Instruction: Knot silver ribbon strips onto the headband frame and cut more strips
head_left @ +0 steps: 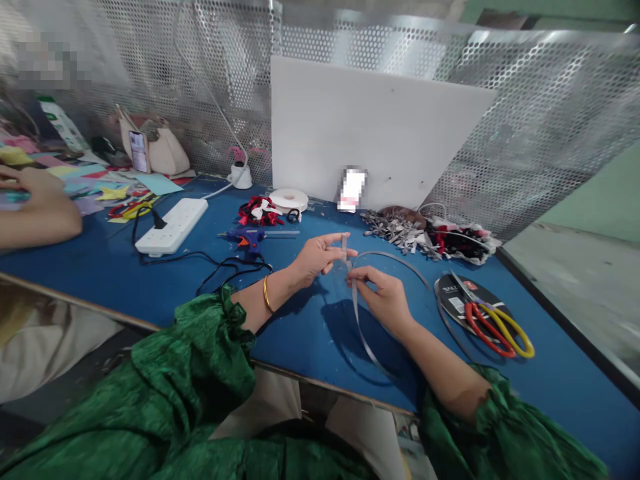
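Note:
A narrow grey ribbon (356, 313) runs between my hands, with one length looped over the blue table and another hanging in a curve. My left hand (320, 259) has its index finger stretched out, and the ribbon lies across the fingers near the tips. Just below and to the right, my right hand (383, 297) pinches the ribbon between thumb and forefinger. The ribbon's other part leads toward a black spool (455, 303) at the right. Red-and-yellow-handled scissors (493, 327) rest on that spool.
On the blue table (300, 340) lie a blue glue gun (245, 238), a white power strip (173, 227), a white ribbon roll (289, 199) and piles of small bows (400, 230). A phone (352, 190) leans on a white board (370, 127). Another person's arm (40, 210) rests at left.

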`<state>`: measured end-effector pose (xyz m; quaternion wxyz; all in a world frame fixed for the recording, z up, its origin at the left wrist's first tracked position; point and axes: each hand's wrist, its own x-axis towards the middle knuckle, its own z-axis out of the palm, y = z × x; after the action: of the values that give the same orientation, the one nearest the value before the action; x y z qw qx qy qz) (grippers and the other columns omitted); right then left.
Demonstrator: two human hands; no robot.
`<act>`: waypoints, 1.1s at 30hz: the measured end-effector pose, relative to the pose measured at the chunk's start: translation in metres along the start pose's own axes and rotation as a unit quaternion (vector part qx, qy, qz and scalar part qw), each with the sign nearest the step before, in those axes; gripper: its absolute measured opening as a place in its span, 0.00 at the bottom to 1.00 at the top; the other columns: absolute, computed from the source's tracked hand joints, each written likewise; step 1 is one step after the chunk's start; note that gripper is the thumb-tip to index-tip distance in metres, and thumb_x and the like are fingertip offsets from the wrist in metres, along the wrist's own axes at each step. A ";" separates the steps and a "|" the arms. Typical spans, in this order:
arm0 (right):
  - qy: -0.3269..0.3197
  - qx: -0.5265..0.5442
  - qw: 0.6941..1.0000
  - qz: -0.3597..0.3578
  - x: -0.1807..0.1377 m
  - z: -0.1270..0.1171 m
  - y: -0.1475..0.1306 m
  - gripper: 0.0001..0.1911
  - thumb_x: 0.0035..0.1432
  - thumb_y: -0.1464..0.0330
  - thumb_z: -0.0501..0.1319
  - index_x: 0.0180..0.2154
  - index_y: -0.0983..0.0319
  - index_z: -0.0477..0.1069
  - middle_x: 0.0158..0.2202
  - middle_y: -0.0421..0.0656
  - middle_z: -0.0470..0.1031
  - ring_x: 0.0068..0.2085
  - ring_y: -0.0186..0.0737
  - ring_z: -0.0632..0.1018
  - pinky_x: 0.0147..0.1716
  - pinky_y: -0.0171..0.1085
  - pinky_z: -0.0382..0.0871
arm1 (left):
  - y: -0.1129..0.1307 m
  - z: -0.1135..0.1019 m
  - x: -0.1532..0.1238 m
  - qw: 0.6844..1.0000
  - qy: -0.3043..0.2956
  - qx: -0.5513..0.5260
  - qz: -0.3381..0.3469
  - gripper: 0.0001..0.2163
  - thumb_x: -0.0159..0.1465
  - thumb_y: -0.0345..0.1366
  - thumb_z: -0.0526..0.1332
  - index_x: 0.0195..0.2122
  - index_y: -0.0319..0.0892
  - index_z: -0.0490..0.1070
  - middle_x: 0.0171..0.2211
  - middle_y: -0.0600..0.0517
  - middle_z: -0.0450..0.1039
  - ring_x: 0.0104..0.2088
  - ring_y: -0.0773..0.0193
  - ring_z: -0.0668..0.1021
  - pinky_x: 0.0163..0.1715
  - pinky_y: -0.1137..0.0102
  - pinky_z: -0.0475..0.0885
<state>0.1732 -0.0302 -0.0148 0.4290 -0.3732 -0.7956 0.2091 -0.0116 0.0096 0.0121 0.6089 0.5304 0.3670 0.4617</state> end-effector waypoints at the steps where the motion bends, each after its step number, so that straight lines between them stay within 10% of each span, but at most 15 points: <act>1: 0.007 -0.041 0.999 -0.029 0.000 -0.001 -0.001 0.08 0.62 0.72 0.57 0.38 0.58 0.74 0.34 0.41 0.79 0.36 0.40 0.79 0.38 0.38 0.70 | 0.000 0.001 -0.001 1.000 -0.005 0.015 0.000 0.26 0.59 0.30 0.62 0.60 0.37 0.64 0.43 0.41 0.79 0.11 0.82 0.58 0.12 0.77 0.52; 10: 0.070 -0.144 0.975 -0.155 0.006 -0.008 -0.006 0.07 0.62 0.71 0.59 0.36 0.57 0.76 0.34 0.42 0.77 0.37 0.39 0.77 0.41 0.41 0.66 | -0.007 0.010 -0.007 0.994 -0.068 0.084 0.000 0.28 0.59 0.30 0.63 0.62 0.37 0.63 0.25 0.53 0.76 0.10 0.78 0.62 0.11 0.78 0.56; 15: 0.106 -0.092 0.987 -0.084 0.008 -0.008 0.001 0.05 0.60 0.72 0.61 0.33 0.57 0.74 0.31 0.39 0.77 0.36 0.40 0.77 0.43 0.42 0.66 | -0.011 0.015 -0.011 0.987 -0.107 0.117 -0.006 0.27 0.58 0.32 0.65 0.60 0.36 0.67 0.15 0.59 0.66 0.10 0.77 0.60 0.11 0.79 0.55; 26: 0.148 0.041 0.988 0.030 0.011 -0.005 0.005 0.03 0.52 0.67 0.67 0.29 0.59 0.75 0.43 0.44 0.75 0.46 0.44 0.75 0.46 0.43 0.68 | -0.011 0.020 -0.016 0.981 -0.164 0.099 -0.017 0.30 0.59 0.34 0.63 0.63 0.36 0.61 0.34 0.45 0.79 0.11 0.80 0.61 0.11 0.79 0.56; 33: 0.119 0.194 0.962 0.154 0.013 0.002 0.003 0.06 0.50 0.66 0.65 0.26 0.61 0.71 0.39 0.43 0.77 0.25 0.33 0.72 0.23 0.36 0.67 | -0.009 0.020 -0.018 0.980 -0.162 0.113 -0.015 0.30 0.60 0.34 0.62 0.64 0.38 0.60 0.29 0.49 0.78 0.10 0.80 0.60 0.11 0.79 0.56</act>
<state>0.1683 -0.0180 -0.0113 0.5475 -0.4228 -0.6161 0.3768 0.0035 -0.0137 0.0054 0.6037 0.6579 0.3208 0.3158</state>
